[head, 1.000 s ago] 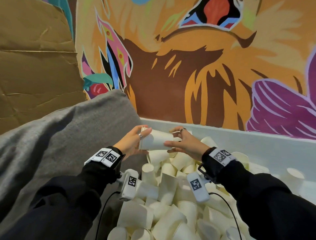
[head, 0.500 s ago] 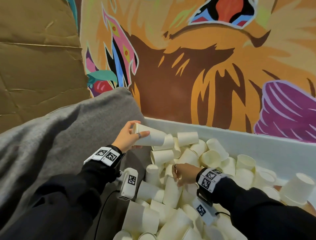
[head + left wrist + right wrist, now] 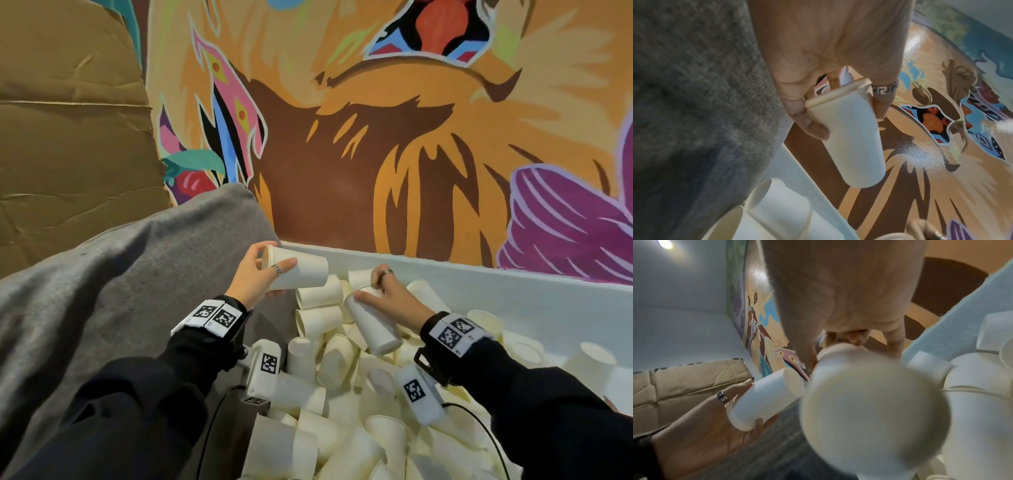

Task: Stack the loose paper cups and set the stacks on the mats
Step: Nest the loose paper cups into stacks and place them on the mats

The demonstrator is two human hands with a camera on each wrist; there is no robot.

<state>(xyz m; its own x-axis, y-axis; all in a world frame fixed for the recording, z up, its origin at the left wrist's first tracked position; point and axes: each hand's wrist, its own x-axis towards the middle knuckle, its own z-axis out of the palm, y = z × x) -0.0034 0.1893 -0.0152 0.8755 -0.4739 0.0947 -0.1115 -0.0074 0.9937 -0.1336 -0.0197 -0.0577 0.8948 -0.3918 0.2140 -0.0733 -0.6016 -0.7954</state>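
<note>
A white bin [image 3: 534,291] holds a heap of loose cream paper cups [image 3: 346,404]. My left hand [image 3: 255,277] grips a short stack of nested cups [image 3: 301,272] lying sideways over the bin's far left corner, rim towards the palm; the same stack [image 3: 849,134] shows two rims in the left wrist view. My right hand [image 3: 387,294] grips a single cup [image 3: 375,325] by its rim end, its base pointing back at me, just right of the stack. That cup [image 3: 871,402] fills the right wrist view. No mats are in view.
A grey blanket [image 3: 113,284] covers the surface left of the bin. Behind the bin stands a painted mural wall [image 3: 394,137], with brown cardboard [image 3: 68,120] at the far left. Wrist cameras with cables hang below both forearms over the cups.
My right hand left the stack, dipped into the heap, and has come back up holding a single cup beside the stack. The left hand kept the stack nearly still.
</note>
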